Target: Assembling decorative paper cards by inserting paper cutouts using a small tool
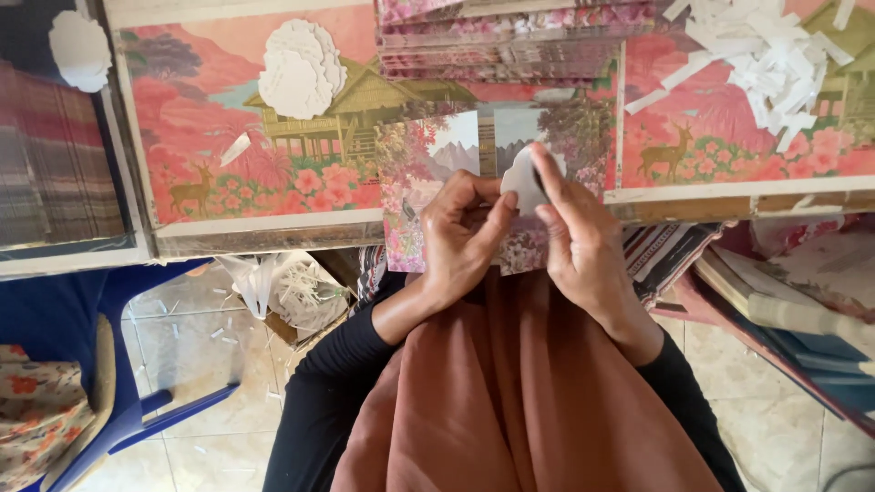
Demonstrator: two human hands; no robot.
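Head view, left hand: the left hand [460,239] is curled narrow, thumb and fingertips pinching at the lower edge of a small white scalloped cutout [523,179], as if picking at a backing layer.
Head view, right hand: the right hand [579,239] grips the same cutout from the right, fingers wrapped behind it and thumb across its face, which steadies it upright for the other hand's fingertips.
Cutout's place: held in the air just over the near edge of the bench [273,239], above the person's lap.
Under the hands: a printed floral card [421,196] hangs partly over the near edge, close at hand for the cutout.
Bench top: large printed sheets [219,128] with deer and a stilt house lie flat across it.
Left of centre: a pile of white scalloped cutouts [301,68] sits on the sheet, within reach.
Far edge, middle: a stack of floral cards [510,46].
Far right corner: a heap of white paper strips [770,59], kept away from the working spot.
Floor, left: a blue plastic chair [109,364] and a box of paper scraps [292,292] below the bench edge.
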